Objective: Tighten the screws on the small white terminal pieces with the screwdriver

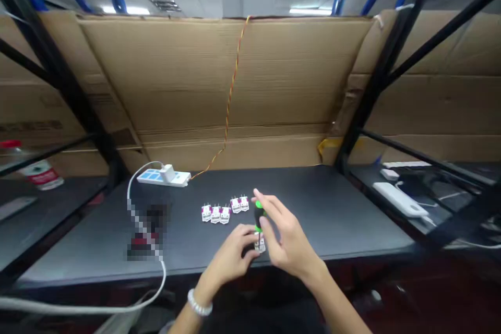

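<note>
My right hand (pixel 287 235) grips a small screwdriver (pixel 259 215) with a black and green handle, held upright. Its thin shaft points down at a small white module (pixel 260 245) near the table's front edge. Thumb and fingers of my left hand (pixel 235 253) hold that module from the left side; part of it is hidden by the fingers. Further back lie several similar white modules with purple parts and thin metal pins: a trio (pixel 215 214) and, just right of it, a pair (pixel 239 204).
A white power strip (pixel 164 177) with a plugged-in charger lies at the back left. Its white cable (pixel 162 271) runs over the left of the black table (pixel 313 193). Black metal posts (pixel 376 83) stand at both sides, with cardboard (pixel 176 78) behind.
</note>
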A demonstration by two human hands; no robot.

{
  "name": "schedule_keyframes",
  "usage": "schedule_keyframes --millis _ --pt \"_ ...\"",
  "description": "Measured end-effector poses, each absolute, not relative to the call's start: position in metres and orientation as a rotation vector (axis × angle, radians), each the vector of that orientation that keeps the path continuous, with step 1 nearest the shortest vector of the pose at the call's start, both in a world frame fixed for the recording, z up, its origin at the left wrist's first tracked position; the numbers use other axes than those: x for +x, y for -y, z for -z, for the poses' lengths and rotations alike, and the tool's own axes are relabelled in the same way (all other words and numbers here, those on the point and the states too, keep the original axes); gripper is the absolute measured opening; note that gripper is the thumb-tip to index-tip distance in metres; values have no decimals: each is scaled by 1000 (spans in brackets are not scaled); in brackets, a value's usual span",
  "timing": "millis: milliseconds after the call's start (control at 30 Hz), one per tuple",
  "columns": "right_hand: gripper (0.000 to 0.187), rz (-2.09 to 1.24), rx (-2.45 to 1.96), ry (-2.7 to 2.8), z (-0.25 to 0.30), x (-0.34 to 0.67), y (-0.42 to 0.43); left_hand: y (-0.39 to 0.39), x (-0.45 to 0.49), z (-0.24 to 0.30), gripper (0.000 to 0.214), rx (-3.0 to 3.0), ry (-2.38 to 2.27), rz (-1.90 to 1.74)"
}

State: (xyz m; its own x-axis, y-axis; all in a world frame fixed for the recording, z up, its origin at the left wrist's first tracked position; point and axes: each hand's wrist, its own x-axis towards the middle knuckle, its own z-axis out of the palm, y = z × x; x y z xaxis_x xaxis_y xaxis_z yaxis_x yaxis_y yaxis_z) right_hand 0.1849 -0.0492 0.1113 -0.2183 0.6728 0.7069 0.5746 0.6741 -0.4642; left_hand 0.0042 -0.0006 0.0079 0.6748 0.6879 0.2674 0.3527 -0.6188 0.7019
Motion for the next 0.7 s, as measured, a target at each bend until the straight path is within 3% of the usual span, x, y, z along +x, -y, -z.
schedule_keyframes --millis 167,433,700 --pt "43 -66 -997 1817 -110 182 48 2 4 -5 24 2258 -837 -713" --pt "42 -77 -1095 1662 -99 209 48 0 3 -10 41 2232 -818 -683" --pt "40 -68 -1151 1468 -84 231 50 -2 1 -7 40 2183 -829 -682"
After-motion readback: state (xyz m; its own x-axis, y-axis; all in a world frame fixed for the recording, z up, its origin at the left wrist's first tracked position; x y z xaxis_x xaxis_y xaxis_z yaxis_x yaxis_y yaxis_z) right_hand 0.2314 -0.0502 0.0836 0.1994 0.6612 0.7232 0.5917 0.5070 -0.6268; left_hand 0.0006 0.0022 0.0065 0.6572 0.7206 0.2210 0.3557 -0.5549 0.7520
